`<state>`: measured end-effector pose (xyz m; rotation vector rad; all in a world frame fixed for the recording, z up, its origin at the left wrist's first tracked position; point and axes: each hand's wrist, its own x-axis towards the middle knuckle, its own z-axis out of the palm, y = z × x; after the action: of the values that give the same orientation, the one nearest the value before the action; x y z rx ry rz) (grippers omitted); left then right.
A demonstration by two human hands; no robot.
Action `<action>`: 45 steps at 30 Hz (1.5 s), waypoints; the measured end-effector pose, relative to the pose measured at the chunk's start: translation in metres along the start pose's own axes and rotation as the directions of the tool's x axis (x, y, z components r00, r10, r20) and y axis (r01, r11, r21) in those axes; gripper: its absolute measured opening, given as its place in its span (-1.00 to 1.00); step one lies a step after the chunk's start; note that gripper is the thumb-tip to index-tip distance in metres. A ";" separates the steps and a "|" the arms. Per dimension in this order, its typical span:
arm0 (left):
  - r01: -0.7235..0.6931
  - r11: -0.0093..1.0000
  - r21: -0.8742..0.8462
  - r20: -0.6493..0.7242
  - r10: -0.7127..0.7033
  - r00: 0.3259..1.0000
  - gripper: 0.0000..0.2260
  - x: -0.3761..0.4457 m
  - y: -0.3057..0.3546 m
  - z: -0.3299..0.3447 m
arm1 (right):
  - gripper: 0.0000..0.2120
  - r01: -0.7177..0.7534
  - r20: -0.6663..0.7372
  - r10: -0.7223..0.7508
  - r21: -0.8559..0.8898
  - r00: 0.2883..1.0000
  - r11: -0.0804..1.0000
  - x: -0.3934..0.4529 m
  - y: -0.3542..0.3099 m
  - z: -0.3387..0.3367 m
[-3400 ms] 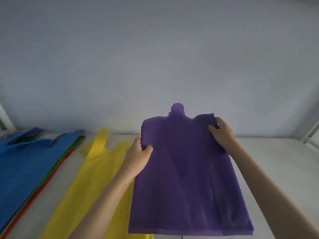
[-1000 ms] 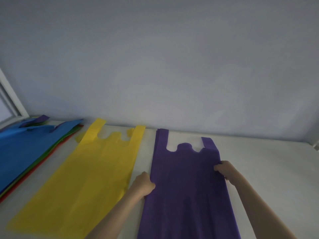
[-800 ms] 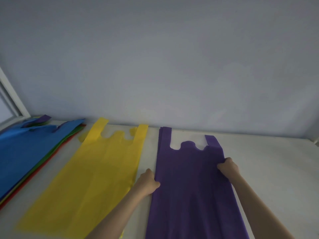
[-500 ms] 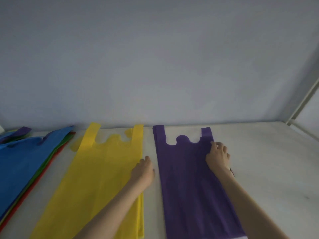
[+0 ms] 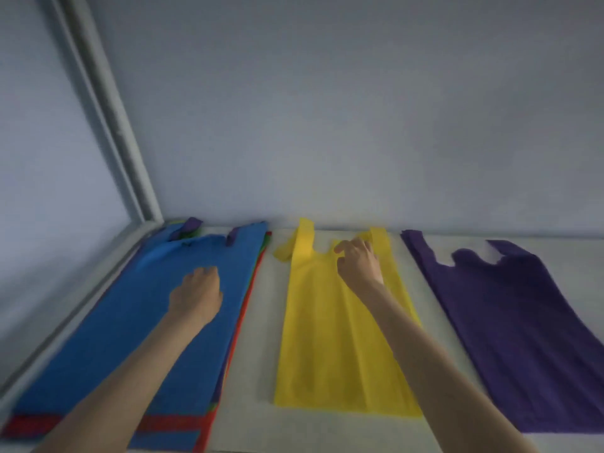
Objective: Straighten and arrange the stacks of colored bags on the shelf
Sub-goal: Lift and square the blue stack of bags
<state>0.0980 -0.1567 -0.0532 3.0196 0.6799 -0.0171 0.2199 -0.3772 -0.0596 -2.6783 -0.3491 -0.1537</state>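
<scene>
A: Why was the left hand [image 5: 196, 295] lying on the blue stack [image 5: 137, 322]?

B: It looked like a hold-down. Its fingers were loosely curled with the knuckles on the top blue bag, and I could not see them close on any fabric. My guess is that it was steadying the mixed pile, or about to square it.

A: And the right hand [image 5: 359, 263]?

B: It hovered at the neck of the yellow bags [image 5: 340, 328], between the two handle straps, with its fingers bent and spread and the thumb apart. I could not tell whether it pinched the cloth or only touched it. Probably it was reaching for the top edge.

A: How did the bags lie?

B: There were three piles on the white shelf [image 5: 327, 433], handles towards the wall. Under the left grip the blue stack was ragged: red and green edges stuck out along the side nearer the right grip, and a purple strap [image 5: 191, 225] poked up beyond the fingers. The yellow pile lay fairly flat, though one strap was folded outward towards the blue stack. The purple bags [image 5: 523, 338] lay well off to the far side of the right grip, flat and untouched.
</scene>
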 end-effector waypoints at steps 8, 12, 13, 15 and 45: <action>0.217 0.976 -0.015 0.182 -0.211 0.960 -0.57 0.004 -0.164 0.027 | -0.64 -0.157 0.342 0.072 0.229 0.937 0.961 -0.008 -0.144 0.093; 0.152 0.978 -0.145 0.180 -0.125 0.976 -0.55 0.006 -0.184 0.039 | -0.55 -0.279 0.344 0.215 0.149 0.914 0.948 -0.010 -0.171 0.123; 0.145 0.974 -0.172 0.174 -0.115 0.978 -0.56 0.007 -0.185 0.039 | -0.53 -0.309 0.323 0.258 0.119 0.911 0.943 -0.010 -0.175 0.128; 0.136 0.968 -0.209 0.164 -0.103 0.981 -0.57 0.008 -0.187 0.040 | -0.47 -0.381 0.305 0.346 0.059 0.887 0.923 -0.012 -0.182 0.132; 0.069 0.942 -0.327 0.036 -0.060 0.998 -0.69 0.019 -0.199 0.045 | -0.63 -0.322 0.114 0.313 0.069 0.943 0.944 -0.012 -0.192 0.121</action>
<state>0.0295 0.0291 -0.1070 2.6730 0.7002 0.0500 0.1635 -0.1596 -0.0925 -2.6184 0.0505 0.0942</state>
